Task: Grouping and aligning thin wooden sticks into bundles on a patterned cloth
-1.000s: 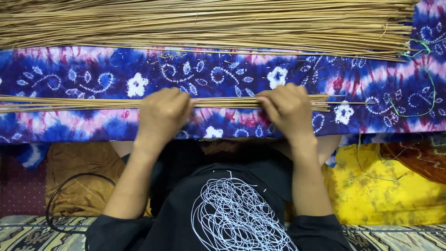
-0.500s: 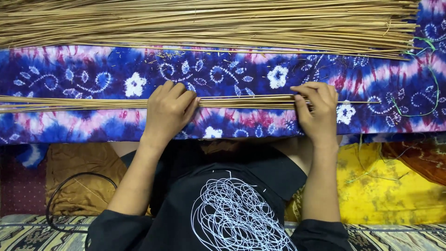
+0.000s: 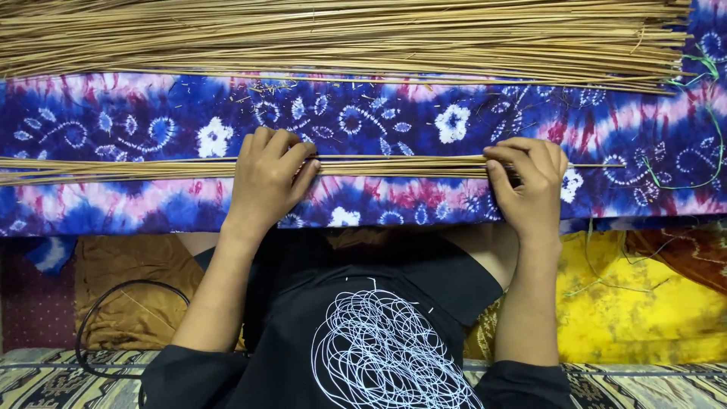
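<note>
A thin bundle of long tan sticks (image 3: pixel 401 165) lies left to right across a blue, pink and white tie-dye cloth (image 3: pixel 379 121). My left hand (image 3: pixel 266 182) rests on the bundle near its middle, fingers curled over the sticks. Further right, my right hand (image 3: pixel 530 185) grips the same bundle close to its tapering end, where a few thin tips poke out past the fingers. A much larger heap of the same sticks (image 3: pixel 341 34) lies along the top of the cloth.
Green string (image 3: pixel 693 129) trails over the cloth at the right. Below the cloth lie a yellow fabric (image 3: pixel 644 303), a brown fabric (image 3: pixel 129 288) and a black cable loop (image 3: pixel 106 318). My black printed shirt (image 3: pixel 379 333) fills the lower middle.
My right hand has slid right along the bundle, from near the left hand out toward the stick tips. The left hand stayed close to its place.
</note>
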